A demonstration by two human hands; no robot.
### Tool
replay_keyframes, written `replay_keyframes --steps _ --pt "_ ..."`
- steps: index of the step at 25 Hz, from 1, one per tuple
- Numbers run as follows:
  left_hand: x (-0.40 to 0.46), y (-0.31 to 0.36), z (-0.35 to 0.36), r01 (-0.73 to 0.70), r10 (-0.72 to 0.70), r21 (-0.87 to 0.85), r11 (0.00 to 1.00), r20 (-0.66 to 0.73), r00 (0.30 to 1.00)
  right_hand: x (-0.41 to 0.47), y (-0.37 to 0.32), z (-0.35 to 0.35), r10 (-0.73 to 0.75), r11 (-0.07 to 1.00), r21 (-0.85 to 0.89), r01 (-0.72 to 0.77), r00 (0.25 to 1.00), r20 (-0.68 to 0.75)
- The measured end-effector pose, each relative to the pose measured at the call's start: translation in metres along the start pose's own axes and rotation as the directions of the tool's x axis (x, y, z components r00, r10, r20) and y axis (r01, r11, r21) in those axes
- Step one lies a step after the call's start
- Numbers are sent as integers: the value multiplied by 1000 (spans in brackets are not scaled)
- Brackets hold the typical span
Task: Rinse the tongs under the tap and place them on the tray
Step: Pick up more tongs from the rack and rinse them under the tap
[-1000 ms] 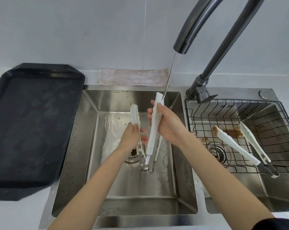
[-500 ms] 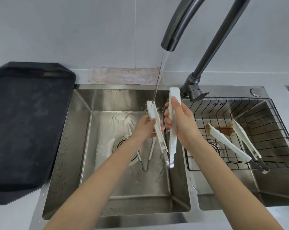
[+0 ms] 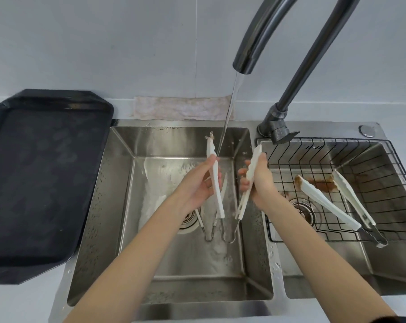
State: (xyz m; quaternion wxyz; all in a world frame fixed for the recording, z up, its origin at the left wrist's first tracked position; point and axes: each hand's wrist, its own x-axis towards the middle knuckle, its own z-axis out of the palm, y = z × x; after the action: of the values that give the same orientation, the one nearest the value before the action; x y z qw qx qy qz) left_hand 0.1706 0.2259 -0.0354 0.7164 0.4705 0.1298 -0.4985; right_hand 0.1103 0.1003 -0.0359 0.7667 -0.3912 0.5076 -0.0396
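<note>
Now the left hand [image 3: 197, 185] grips one white tongs [image 3: 215, 180] and the right hand [image 3: 259, 180] grips a second pair [image 3: 251, 176], both over the left steel basin [image 3: 118, 206], tips up, metal hinge ends down. Water from the dark curved tap [image 3: 255, 36] falls in a thin stream onto the left pair. At 3 o'clock, the right basin [image 3: 337, 276] holds a black wire basket [image 3: 383, 217], and inside it lie dirty tongs [image 3: 325, 203] with brown stains at the tips. At 9 o'clock a flat black tray [image 3: 43, 178] with cut corners lies on the counter. At 12 o'clock a pale cloth [image 3: 181, 108] lies against the wall.
</note>
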Motion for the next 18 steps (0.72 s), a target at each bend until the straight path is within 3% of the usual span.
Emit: replay_keyframes --steps 2,4,5,7,9,12,18 --pt "0 4 2 -40 40 -14 999 31 999 10 13 5 39 969 -241 -49 998 -49" --pt "0 5 6 -124 122 65 990 30 992 14 26 9 -25 807 -590 -2 999 -38" --pt "0 5 7 -163 162 102 981 19 987 10 28 12 -105 739 -670 73 994 -8" --pt "0 5 7 -193 197 139 971 -15 980 -2 23 16 -301 706 -648 284 949 88" --pt "0 5 6 -189 195 145 971 -22 981 -9 14 19 -369 758 -503 416 909 195" --pt "-3 0 9 -171 169 135 976 26 985 -14 5 27 -309 807 -403 431 891 334" --pt "-7 -9 13 -237 223 314 919 80 972 -14 -4 54 -284 847 -384 369 923 260"
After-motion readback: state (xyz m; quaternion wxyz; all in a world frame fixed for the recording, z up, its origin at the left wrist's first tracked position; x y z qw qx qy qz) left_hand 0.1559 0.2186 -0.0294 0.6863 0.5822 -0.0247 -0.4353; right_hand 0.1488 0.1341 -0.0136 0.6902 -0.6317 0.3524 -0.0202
